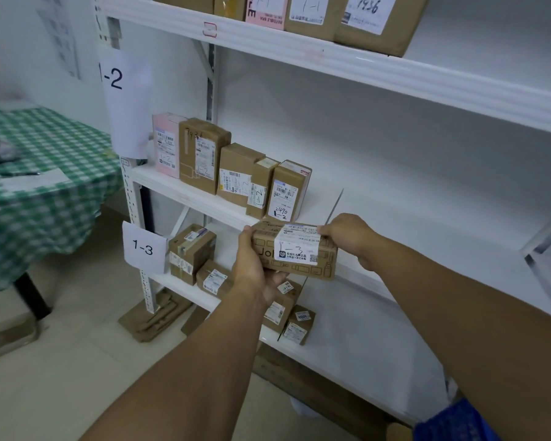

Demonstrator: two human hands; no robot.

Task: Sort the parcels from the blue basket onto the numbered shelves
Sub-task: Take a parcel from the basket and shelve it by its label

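parcel (295, 249): marked 1-3, at 1-2 shelf (185, 194) edge
left hand (253, 265): grips left end
right hand (347, 232): grips right end
1-3 shelf (347, 332): free room at right

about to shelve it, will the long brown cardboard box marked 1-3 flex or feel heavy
Probably stiff: the long brown cardboard box shows straight edges though held only at its ends. Likely light: the right hand pinches one corner, the left hand cups the other end.

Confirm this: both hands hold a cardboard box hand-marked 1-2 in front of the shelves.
Wrong mark. In the head view the box, held by the left hand and right hand in front of the shelves, is hand-marked 1-3, not 1-2.
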